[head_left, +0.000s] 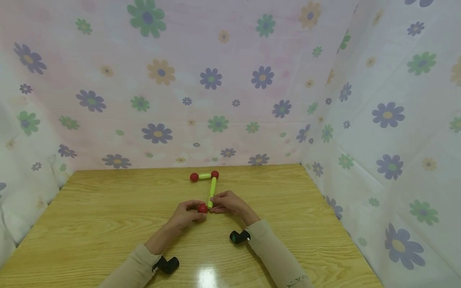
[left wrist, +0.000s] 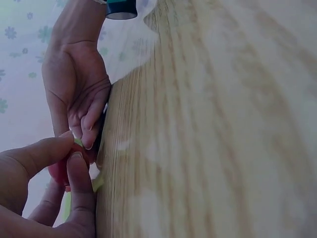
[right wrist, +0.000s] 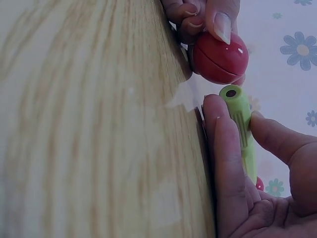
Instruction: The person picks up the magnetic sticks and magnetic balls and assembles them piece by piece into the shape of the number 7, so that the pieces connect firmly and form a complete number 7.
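Between thumb and fingers, my left hand [head_left: 185,215] holds a red ball [right wrist: 221,58], which has a seam line around it. My right hand [head_left: 232,203] pinches a yellow-green rod [right wrist: 240,116] near its close end. That end has a dark round spot in its middle and faces the ball across a small gap. At the rod's far end is a second red ball [head_left: 215,174]. From there a shorter-looking yellow-green rod [head_left: 205,176] runs left to a third red ball [head_left: 194,177]. In the left wrist view, fingers mostly cover the held red ball [left wrist: 59,172].
The pieces lie on a wood-grain table [head_left: 144,200] whose back edge meets a flower-patterned cloth [head_left: 223,100]. Similar cloth hangs at both sides. Each wrist bears a small black camera, one at the left cuff [head_left: 167,265], one at the right [head_left: 239,237].
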`<state>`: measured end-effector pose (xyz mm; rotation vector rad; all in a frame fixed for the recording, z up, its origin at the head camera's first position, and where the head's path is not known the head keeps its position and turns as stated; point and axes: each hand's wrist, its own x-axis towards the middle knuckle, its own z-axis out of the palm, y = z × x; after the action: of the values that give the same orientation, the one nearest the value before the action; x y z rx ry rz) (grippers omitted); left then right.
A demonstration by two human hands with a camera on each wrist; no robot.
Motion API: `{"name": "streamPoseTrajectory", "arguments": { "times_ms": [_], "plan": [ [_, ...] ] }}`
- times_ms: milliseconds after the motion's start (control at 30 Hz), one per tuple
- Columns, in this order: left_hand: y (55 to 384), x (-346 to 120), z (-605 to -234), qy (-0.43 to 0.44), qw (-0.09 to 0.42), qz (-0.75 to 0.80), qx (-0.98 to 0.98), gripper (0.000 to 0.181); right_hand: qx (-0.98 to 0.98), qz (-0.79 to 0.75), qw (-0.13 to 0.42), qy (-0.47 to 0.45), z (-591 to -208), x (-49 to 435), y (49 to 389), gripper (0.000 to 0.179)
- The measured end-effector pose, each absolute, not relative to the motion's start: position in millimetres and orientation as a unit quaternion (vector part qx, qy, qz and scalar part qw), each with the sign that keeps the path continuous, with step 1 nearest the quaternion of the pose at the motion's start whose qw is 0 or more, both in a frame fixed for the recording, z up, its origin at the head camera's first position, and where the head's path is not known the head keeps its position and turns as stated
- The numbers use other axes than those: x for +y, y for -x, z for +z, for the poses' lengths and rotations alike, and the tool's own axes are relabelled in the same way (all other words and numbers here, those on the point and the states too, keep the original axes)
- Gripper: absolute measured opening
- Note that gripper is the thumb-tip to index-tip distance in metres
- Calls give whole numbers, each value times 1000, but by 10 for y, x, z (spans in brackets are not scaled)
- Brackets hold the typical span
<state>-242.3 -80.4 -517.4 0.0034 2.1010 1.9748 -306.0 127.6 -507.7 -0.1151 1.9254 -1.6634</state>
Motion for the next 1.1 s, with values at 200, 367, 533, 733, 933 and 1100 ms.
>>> {"name": "streamPoseTrajectory", "arguments": {
  "times_ms": [200, 367, 533, 733, 933, 1100],
  "plan": [
    [2424, -818, -5182, 9, 129, 664, 736, 47, 724, -624, 293, 40, -5065, 1269, 3042, 39],
    [2415, -808, -5182, 9, 126, 659, 741, 46, 724, -625, 291, 37, -5068, 1263, 3041, 38],
    [2404, -799, -5179, 7, 128, 651, 748, 45, 727, -622, 288, 34, -5065, 1262, 3039, 38],
    [2387, -782, -5187, 2, 126, 640, 758, 42, 730, -621, 284, 33, -5045, 1259, 3031, 38],
    [2383, -784, -5178, 3, 128, 639, 759, 41, 732, -619, 283, 36, -5038, 1260, 3023, 39],
    [2384, -773, -5170, 1, 125, 636, 762, 41, 734, -618, 280, 34, -5036, 1259, 3020, 38]
  ]
}}
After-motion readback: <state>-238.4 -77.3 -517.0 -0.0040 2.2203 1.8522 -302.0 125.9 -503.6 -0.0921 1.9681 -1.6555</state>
